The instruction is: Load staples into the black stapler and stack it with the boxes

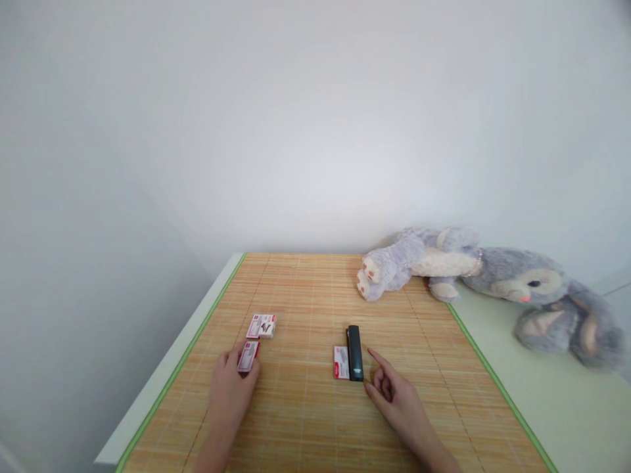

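Observation:
My left hand (233, 381) grips a small red-and-white staples box (248, 357) between thumb and fingers, low over the mat. Just beyond it lie a red-and-white box (254, 326) and a whiter small box (267, 326) with a dark picture on it, side by side and touching. A black stapler (354, 353) rests lengthwise on the mat, pointing away from me. Against its left side is another red-and-white box (340, 362). My right hand (394, 395) is right of the stapler, index finger stretched out and thumb near the stapler's close end, holding nothing.
A bamboo mat (305, 420) with green edging covers much of the pale table (566, 394). A grey plush rabbit (444, 263) lies across the mat's far right corner and onto the table. Behind stands a white wall (305, 131).

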`<state>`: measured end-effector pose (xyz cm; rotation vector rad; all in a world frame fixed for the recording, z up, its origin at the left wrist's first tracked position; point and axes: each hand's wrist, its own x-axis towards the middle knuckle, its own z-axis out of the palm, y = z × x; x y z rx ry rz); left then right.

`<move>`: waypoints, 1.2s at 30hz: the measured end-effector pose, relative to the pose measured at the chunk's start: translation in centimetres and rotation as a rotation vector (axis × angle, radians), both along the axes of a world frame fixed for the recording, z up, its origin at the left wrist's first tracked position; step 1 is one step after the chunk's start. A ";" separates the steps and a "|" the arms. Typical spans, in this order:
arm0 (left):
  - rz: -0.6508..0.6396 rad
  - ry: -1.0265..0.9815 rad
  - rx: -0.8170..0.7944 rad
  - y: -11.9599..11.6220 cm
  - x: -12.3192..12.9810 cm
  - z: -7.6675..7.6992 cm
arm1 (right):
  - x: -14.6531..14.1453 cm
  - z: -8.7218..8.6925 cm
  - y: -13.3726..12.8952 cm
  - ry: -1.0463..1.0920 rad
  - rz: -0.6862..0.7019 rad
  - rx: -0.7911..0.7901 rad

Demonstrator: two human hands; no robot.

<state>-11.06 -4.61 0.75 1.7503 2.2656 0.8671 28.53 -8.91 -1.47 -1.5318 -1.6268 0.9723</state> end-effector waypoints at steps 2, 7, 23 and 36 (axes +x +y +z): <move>0.001 -0.052 -0.060 -0.8 1.4 0.1 | -0.1 0.0 0.1 -0.008 -0.001 0.006; -0.192 -0.302 -0.108 -1.4 9.4 1.2 | -0.1 -0.2 0.1 -0.011 0.005 0.016; -0.881 -0.247 -0.192 2.7 14.1 2.9 | -0.3 1.8 1.6 -0.121 0.139 -0.036; -0.865 -0.227 -0.121 3.8 12.0 3.9 | -1.4 1.9 1.6 -0.192 0.098 -0.039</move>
